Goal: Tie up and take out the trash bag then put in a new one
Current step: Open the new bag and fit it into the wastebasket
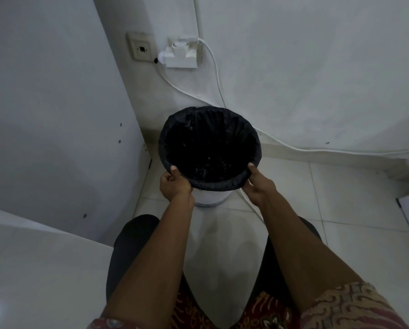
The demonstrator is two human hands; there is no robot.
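1. Black plastic lines the bin: the trash bag (pixel 209 148) sits inside the white bin (pixel 210 198), its mouth open and its edge folded down over the rim all the way round. Crumpled dark folds show at the bottom; what lies in there cannot be told.
2. At the near rim, the left hand (pixel 173 186) is curled closed on the folded edge of the trash bag, thumb over the top of the rim.
3. On the opposite near side, the right hand (pixel 258 186) pinches the same folded edge, thumb on top and fingers tucked under the fold.
4. Both forearms reach forward from patterned short sleeves (pixel 348 307); dark-trousered knees (pixel 132 248) sit either side of the pale tiled floor (pixel 341 222).
5. Around the bin: a white cabinet panel (pixel 56 115) stands close on the left, and the white wall (pixel 317 67) just behind.
6. On the wall above the bin are a cream wall plate (pixel 141 47) and a white plug adapter (pixel 182 54) just beside it.
7. White cables (pixel 216 74) drop from the adapter, pass behind the bin and run along the skirting to the right; one also trails on the floor by the right hand.
8. No readable writing or brand shows anywhere.
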